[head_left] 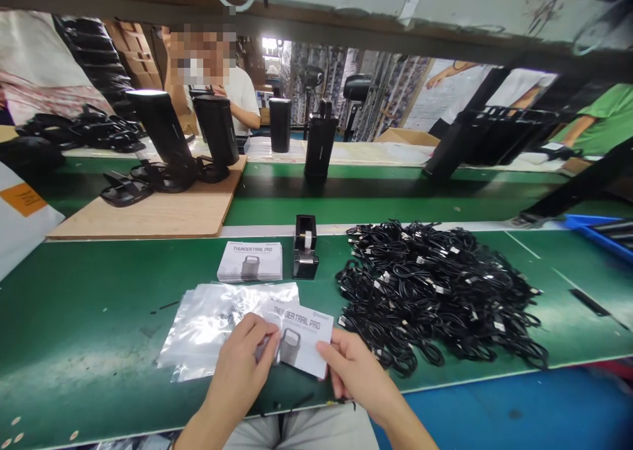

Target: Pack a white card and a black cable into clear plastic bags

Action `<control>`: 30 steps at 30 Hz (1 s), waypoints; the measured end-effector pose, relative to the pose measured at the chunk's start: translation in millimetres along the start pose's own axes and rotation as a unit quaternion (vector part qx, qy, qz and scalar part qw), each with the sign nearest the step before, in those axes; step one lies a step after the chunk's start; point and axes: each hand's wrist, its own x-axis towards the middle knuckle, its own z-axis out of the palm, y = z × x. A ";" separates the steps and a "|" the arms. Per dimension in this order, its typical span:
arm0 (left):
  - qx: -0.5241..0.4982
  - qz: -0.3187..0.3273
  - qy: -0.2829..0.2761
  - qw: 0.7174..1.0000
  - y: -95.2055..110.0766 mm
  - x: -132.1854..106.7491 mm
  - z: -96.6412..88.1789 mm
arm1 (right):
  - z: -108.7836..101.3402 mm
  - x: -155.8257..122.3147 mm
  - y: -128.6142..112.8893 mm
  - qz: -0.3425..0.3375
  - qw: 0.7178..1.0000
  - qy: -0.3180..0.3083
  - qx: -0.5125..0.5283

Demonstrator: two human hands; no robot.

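My right hand [353, 364] grips a printed booklet [309, 335] by its right edge, thumb on top. The cover reads "Thunder Trail Pro" above a picture of a black device. Clear plastic bags [198, 331] lie in a flat pile to the left. My left hand [247, 351] is closed in a pinch at the edge of the top bag. The booklet's left end overlaps that bag's edge and looks to be partly inside it. A stack of the same booklets [250, 261] lies just behind, beside a black tape dispenser [305, 249].
Bundled black cables [435, 292] are heaped at right. Behind, black cylindrical devices [216, 128] stand on a wooden board [198, 213], and another black device [320, 143] stands on the green bench. A blue tray [593, 223] sits at far right. A co-worker [242, 97] is across the bench.
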 end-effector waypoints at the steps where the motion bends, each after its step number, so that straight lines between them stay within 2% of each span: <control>1: -0.016 -0.002 -0.006 1.000 1.2 -0.3 -2.1 | -1.2 1.6 -4.9 -0.002 0.999 -0.040 0.007; 3: -0.047 -0.010 -0.013 0.999 4.7 -0.1 -7.3 | 0.0 6.9 -13.4 -0.002 0.995 -0.103 0.010; 4: -0.063 -0.014 -0.016 0.998 6.7 0.3 -10.2 | 3.0 11.0 -16.6 -0.012 0.994 -0.111 -0.016; 6: -0.094 -0.013 -0.029 0.995 10.6 1.6 -15.4 | 14.2 22.4 -20.2 -0.049 0.988 -0.081 -0.122; 8: -0.112 -0.005 -0.059 0.992 12.6 3.5 -19.1 | 29.5 34.9 -21.7 -0.097 0.967 -0.019 -0.234; 10: -0.109 0.000 -0.088 0.990 11.1 5.9 -20.8 | 41.6 43.5 -23.7 -0.132 0.950 0.017 -0.282; 12: -0.089 0.001 -0.104 0.991 6.4 8.5 -20.6 | 42.6 44.7 -29.1 -0.170 0.931 0.037 -0.321; 14: -0.055 -0.002 -0.108 0.993 0.8 11.0 -19.3 | 27.7 39.8 -39.4 -0.206 0.882 0.089 -0.414; 15: -0.034 -0.003 -0.110 0.993 -1.3 12.1 -18.4 | 14.8 36.9 -46.3 -0.215 0.839 0.129 -0.483; 17: 0.004 -0.002 -0.111 0.994 -3.1 14.1 -16.6 | -17.5 34.2 -62.0 -0.173 0.744 0.213 -0.609; 18: 0.018 0.000 -0.110 0.994 -2.8 15.1 -15.8 | -34.3 35.7 -69.8 -0.137 0.697 0.229 -0.666; 19: 0.028 0.003 -0.107 0.994 -1.9 16.0 -15.1 | -49.9 39.3 -76.8 -0.133 0.682 0.225 -0.683; 22: 0.031 0.007 -0.098 0.995 1.1 18.3 -13.4 | -83.4 59.3 -90.4 -0.145 0.668 0.156 -0.713; 25: 0.018 -0.002 -0.095 0.995 1.6 19.5 -12.3 | -98.8 81.5 -94.4 -0.152 0.668 0.102 -0.721; 28: 0.000 -0.021 -0.087 0.996 0.6 19.4 -11.9 | -107.1 91.5 -97.4 -0.159 0.682 0.095 -0.708; 30: -0.012 -0.033 -0.079 0.996 0.3 18.7 -11.9 | -110.1 87.3 -100.0 -0.169 0.696 0.125 -0.687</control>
